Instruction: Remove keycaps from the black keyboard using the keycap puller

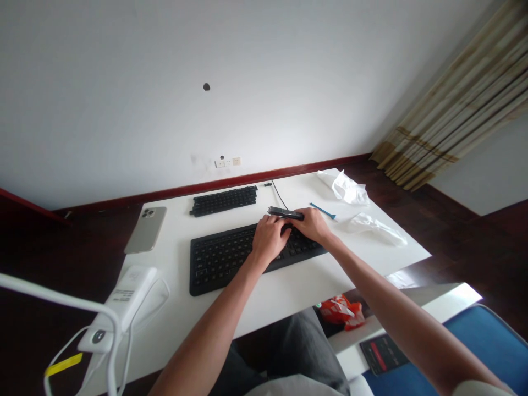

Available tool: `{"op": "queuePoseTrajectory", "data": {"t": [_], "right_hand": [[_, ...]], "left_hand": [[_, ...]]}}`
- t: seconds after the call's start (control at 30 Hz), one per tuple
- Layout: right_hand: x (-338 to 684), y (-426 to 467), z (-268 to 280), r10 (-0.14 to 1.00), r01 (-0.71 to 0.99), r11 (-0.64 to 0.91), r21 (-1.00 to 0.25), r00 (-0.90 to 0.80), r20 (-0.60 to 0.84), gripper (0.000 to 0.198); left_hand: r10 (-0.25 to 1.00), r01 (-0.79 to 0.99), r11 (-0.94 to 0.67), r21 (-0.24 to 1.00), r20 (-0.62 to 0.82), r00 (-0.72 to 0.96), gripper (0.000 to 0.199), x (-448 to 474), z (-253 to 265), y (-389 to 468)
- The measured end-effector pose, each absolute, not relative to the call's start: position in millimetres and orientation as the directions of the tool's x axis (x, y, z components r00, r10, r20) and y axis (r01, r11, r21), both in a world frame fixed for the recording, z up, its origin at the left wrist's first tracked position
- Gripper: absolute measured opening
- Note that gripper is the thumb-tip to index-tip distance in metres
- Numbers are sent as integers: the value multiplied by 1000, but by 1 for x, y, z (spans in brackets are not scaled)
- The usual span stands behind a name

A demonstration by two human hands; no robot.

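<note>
A black keyboard (223,258) lies across the white table, its key area looking as if the keycaps are off. My left hand (268,237) is over the keyboard's middle, thumb apart from the other fingers, fingertips close under a slim black object. That slim black object (284,213) sits in the grip of my right hand (312,224), above the keyboard's far edge; its left end looks jagged, and I cannot make out its kind. Behind the keyboard lies a block of black keycaps (225,201). A blue stick-like tool (323,210) rests just beyond my right hand.
At the table's left are a phone (146,228) and a white power strip (124,300) with cables. Crumpled white plastic bags (350,188) lie at the right. A thin black cable (279,193) runs behind the keyboard. Below right are a red packet (341,311) and a second phone (383,353).
</note>
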State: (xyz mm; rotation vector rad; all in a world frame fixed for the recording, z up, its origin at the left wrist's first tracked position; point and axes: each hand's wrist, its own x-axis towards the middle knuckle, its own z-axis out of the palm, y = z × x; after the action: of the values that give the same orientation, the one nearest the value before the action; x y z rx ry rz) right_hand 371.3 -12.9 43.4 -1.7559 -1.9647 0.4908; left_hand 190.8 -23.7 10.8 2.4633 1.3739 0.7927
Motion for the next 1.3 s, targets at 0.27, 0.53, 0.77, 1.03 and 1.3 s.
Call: {"op": "queuePoseTrajectory", "data": {"t": [0.27, 0.53, 0.77, 1.03, 1.3], "right_hand": [[365, -17, 22, 987, 807, 30, -590, 69, 144, 44], [368, -14, 17, 985, 740, 22, -672, 99, 141, 39], [369, -14, 16, 988, 719, 4, -695, 104, 113, 42], [370, -14, 15, 988, 724, -3, -690, 110, 110, 43], [369, -15, 18, 988, 715, -2, -699, 110, 109, 43]], "left_hand": [[822, 753, -556, 353, 369, 435, 36, 201, 8, -31], [811, 746, -582, 324, 305, 500, 49, 203, 2, -32], [843, 778, -534, 331, 283, 458, 48, 208, 3, -33], [836, 776, -542, 323, 297, 461, 47, 208, 3, -33], [843, 779, -534, 329, 277, 461, 49, 207, 3, -33]]}}
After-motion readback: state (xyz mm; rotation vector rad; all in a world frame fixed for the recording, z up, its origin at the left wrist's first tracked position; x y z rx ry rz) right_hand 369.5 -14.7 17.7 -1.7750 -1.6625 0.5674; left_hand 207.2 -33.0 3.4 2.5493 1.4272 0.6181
